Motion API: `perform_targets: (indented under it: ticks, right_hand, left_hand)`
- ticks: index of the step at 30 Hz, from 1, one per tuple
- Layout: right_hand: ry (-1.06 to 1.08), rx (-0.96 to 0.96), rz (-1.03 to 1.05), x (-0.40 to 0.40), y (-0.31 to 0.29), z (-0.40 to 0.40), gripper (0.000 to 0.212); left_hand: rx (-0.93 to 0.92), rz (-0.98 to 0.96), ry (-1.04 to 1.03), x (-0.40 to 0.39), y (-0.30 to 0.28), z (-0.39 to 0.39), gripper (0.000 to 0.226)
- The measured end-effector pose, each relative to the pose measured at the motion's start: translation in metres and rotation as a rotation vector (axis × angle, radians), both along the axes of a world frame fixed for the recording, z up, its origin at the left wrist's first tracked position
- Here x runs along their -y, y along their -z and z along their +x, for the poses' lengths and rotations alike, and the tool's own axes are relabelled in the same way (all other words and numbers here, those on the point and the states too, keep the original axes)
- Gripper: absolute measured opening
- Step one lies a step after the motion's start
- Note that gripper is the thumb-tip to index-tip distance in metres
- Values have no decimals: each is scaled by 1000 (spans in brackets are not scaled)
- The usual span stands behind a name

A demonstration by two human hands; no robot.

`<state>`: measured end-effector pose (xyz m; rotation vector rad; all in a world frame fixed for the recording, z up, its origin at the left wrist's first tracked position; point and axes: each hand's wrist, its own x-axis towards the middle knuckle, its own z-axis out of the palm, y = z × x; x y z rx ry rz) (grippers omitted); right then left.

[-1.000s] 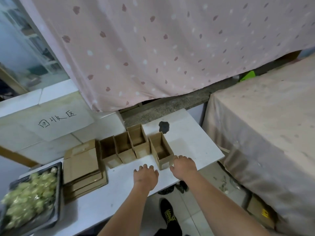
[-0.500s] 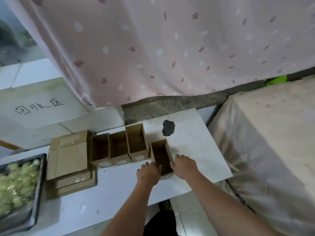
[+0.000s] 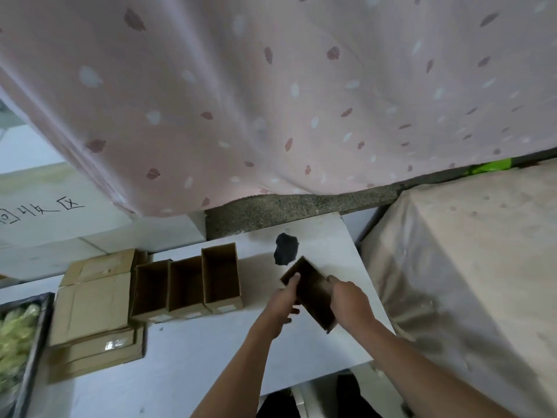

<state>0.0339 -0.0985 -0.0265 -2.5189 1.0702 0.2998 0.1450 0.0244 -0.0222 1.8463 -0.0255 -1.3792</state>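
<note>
1. Curtain [image 3: 271,101], pink and spotted, fills the upper half of the frame; a draped block [image 3: 467,267] takes the right side
2. Table [image 3: 196,366], white, runs across the lower middle, its right edge near the block
3. Cartons [image 3: 93,309], flat, lie stacked at lower left, with a tray [image 3: 35,351] of pale green pieces cut off by the left edge beside them
4. Row [image 3: 187,285] of three open boxes stands upright, wall to wall, touching the cartons
5. Box [image 3: 313,292], the fourth, is right of centre, apart from the row, tilted and skewed, its open mouth facing the camera; it looks lifted off the table, though I cannot be sure
6. Left hand [image 3: 281,300] clasps its left wall, thumb on the far corner; right hand [image 3: 351,301] curls round the opposite wall, so both hold it between them
7. Stain [image 3: 286,248], dark, marks the table just behind the box
8. Step in hand, as I judge it: turning the box. Press lightly, since thin card walls will likely bow; keep the grips on opposite walls so it cannot twist out; level the mouth before setting it down, clear of the table's right edge
</note>
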Motion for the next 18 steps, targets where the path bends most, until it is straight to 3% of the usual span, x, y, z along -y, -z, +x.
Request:
perform_targets:
  ticks: [3,6,10,12,15,18]
  right_hand:
    - [-105,61,-113,39,-8,-8,53]
    - [-282,128,-178,70,-18,-19,72]
    - [-486,341,-279,100,-29,-41,80]
    - [-513,323,-197,112,-28,-50,79]
    - [-534,221,-68,133,-16,-65,60]
    - [-461,135,140,144,-16,-78,74]
  left_hand:
    - [-107,-53,-237,21,-5,8,79]
    - [-196,-41,-287,36,-14,9,87]
    - [-251,-8,-271,67,-32,-4,92]
    - [-197,-9,-258,85,-35,-14,88]
    - [4,17,-291,104,-26,-29,87]
    - [297,20,-274,108,-18,-41,87]
